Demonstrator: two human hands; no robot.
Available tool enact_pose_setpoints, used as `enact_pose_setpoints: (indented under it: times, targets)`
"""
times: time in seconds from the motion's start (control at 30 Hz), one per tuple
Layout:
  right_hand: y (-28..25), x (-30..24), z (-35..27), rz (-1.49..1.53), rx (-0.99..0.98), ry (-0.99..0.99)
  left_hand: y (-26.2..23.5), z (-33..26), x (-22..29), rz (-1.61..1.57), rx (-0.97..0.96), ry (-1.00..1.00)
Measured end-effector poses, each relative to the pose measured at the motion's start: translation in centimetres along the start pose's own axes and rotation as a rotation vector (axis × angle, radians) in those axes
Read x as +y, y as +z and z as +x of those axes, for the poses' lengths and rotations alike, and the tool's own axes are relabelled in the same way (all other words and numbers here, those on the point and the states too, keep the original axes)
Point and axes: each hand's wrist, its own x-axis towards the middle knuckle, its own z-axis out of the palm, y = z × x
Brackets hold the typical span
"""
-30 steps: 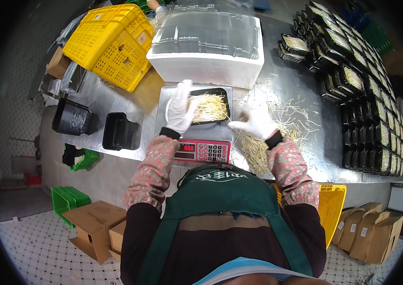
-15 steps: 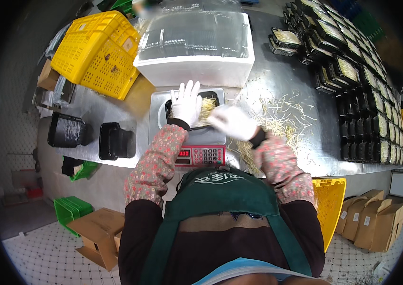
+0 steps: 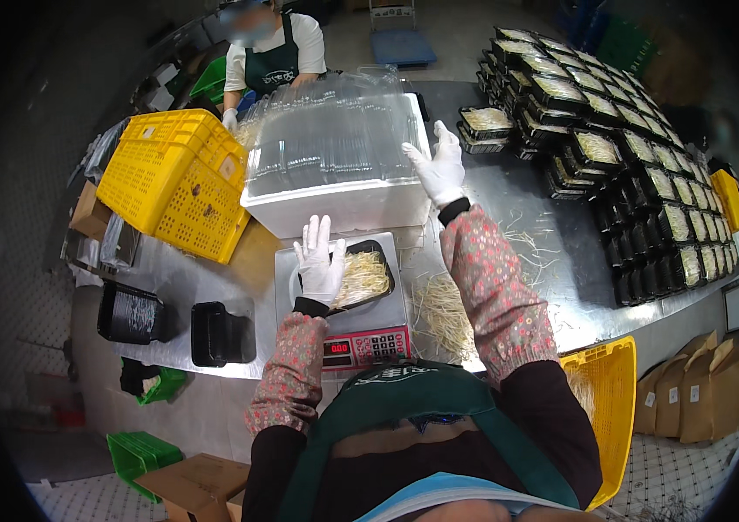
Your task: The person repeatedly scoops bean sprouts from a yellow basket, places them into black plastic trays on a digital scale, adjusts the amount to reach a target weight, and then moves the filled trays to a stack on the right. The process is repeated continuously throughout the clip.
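Scale (image 3: 365,348): red-fronted, nearest; best kept free of leaning weight
Loose sprouts (image 3: 442,317): a thin, tangled heap just right of the scale; the right sleeve (image 3: 496,291) should pass without dragging stems
Tray (image 3: 389,265): black, on the scale's platform, holding sprouts (image 3: 363,277); it would sit best flat and unshifted
Left hand (image 3: 321,264): open, fingers stretched, over the tray's left part, contact unclear — a light palm likely spares the stems
Right hand (image 3: 439,167): open, fingers apart, gripping nothing, beside the box's right side; touch cannot be told
Box (image 3: 343,210): white, behind the scale; steadier if not pushed
Clear plastic (image 3: 326,130): nested pieces atop the box — probably clingy, better suited to a fingertip pinch than a full grasp
Co-worker (image 3: 269,61): beyond the box, so short, controlled reaches seem wise
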Motion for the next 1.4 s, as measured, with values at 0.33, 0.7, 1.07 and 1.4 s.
enact_pose_setpoints:
  times: [0.33,0.7,1.07,1.4]
  targets:
    - [3.0,3.8,5.5,0.114,-0.302,0.266,-5.3,-2.7,0.4,-0.485,0.159,-0.021]
    - [-11.2,-13.2,0.2,0.541,-0.357,-0.815,-14.4,-2.8,0.2,-1.615,-0.135,-0.385]
    - [-4.1,-9.0,-7.6,0.806,-0.978,-0.024,-10.2,-4.7,-1.5,-1.379,0.148,-0.372]
    - [-3.0,-7.3,-4.5,0.951,-0.645,0.226,-2.3,-2.9,-5.6,0.201,0.213,-0.059]
